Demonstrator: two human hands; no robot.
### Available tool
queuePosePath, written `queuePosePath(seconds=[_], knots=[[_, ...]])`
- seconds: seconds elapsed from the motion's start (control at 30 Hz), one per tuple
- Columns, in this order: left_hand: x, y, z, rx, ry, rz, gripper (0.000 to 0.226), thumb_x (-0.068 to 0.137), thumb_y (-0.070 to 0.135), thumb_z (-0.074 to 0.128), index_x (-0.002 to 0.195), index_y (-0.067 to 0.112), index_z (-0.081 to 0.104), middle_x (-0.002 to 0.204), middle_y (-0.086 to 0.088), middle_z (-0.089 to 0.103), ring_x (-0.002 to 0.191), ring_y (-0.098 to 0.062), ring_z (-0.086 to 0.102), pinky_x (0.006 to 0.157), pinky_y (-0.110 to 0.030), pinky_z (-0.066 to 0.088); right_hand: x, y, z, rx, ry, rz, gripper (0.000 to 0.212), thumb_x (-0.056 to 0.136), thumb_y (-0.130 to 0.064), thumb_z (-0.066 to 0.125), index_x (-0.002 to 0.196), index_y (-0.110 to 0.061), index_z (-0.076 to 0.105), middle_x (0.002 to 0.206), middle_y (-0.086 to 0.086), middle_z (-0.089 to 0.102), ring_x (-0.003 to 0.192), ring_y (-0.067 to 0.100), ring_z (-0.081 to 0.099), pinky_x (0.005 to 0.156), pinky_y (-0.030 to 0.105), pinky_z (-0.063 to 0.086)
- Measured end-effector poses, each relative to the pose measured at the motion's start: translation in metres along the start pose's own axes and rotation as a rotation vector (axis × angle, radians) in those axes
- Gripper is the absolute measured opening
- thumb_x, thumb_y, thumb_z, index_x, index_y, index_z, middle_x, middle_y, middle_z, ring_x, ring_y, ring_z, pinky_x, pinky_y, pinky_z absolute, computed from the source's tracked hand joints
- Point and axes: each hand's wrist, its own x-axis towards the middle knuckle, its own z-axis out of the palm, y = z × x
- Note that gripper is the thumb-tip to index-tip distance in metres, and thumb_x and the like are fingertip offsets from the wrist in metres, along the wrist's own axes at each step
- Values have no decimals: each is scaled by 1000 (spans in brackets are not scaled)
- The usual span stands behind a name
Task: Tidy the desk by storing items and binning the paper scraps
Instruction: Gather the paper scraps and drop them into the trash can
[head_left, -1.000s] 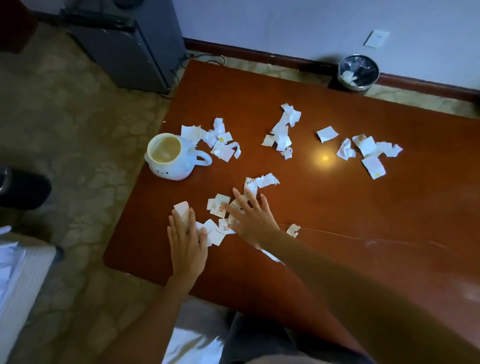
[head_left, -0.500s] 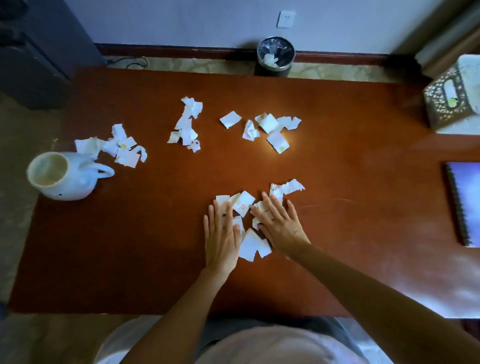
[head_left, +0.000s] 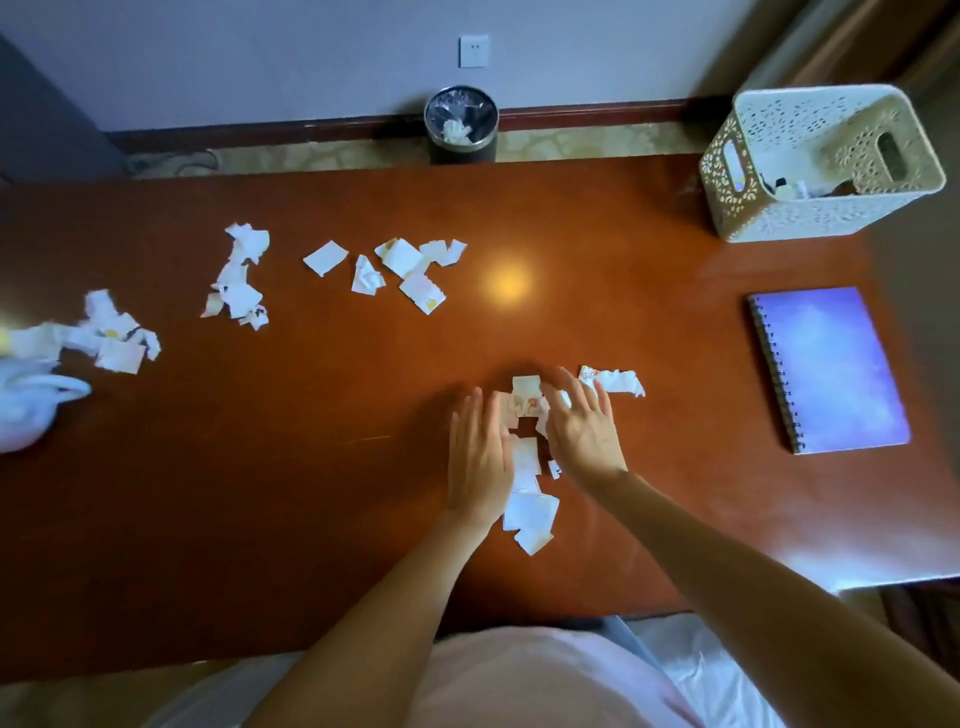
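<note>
At the frame's left edge sits a blurred white mug (head_left: 26, 410) beside torn, crumpled paper scraps (head_left: 111, 335) on the glossy wooden desk (head_left: 260, 493). At centre, the left hand (head_left: 480, 462) and right hand (head_left: 584, 436) lie flat, fingers spread, flanking a pile of scraps (head_left: 527, 467), grasping nothing. Top centre stands a round bin (head_left: 461, 124); at right, a perforated basket (head_left: 815, 161) and spiral notebook (head_left: 828, 369).
</note>
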Motion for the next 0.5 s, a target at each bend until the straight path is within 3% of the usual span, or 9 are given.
queuePosePath(seconds=[0.1,0.17,0.23,0.33,0.5], knots=[[14,-10,-34,-146,195,-138,43,94,5,36,136,1,44,140,-18,48,130,-33,48,104,-40,43,26,-35,-8,79,7,-86,34,74,-4,38,88,-4,69,102,19,69,85,35,69,85,53,52],[25,-28,-65,-156,327,-233,44,95,1,39,139,4,40,144,-14,44,132,-28,45,104,-35,42,50,-68,-12,163,-26,-160,36,76,-7,37,91,-4,70,101,19,69,83,35,69,84,49,54],[37,-51,-101,-159,416,-334,45,96,3,40,140,8,38,146,-11,41,131,-25,45,103,-31,43,73,-106,-16,224,-66,-231,32,84,-5,48,111,-2,63,119,22,62,104,38,63,98,49,45],[55,-97,-152,-161,504,-491,44,96,5,41,140,9,39,146,-10,39,131,-25,44,103,-33,45,109,-162,-21,212,-225,-330,47,97,-15,43,143,-12,34,152,15,28,141,30,30,118,43,19],[91,-176,-212,-184,512,-671,46,97,10,40,142,8,33,150,-12,32,137,-28,34,108,-42,41,175,-253,-20,131,-350,-407,59,97,-18,43,149,-22,16,160,8,-1,148,30,3,120,47,9]])
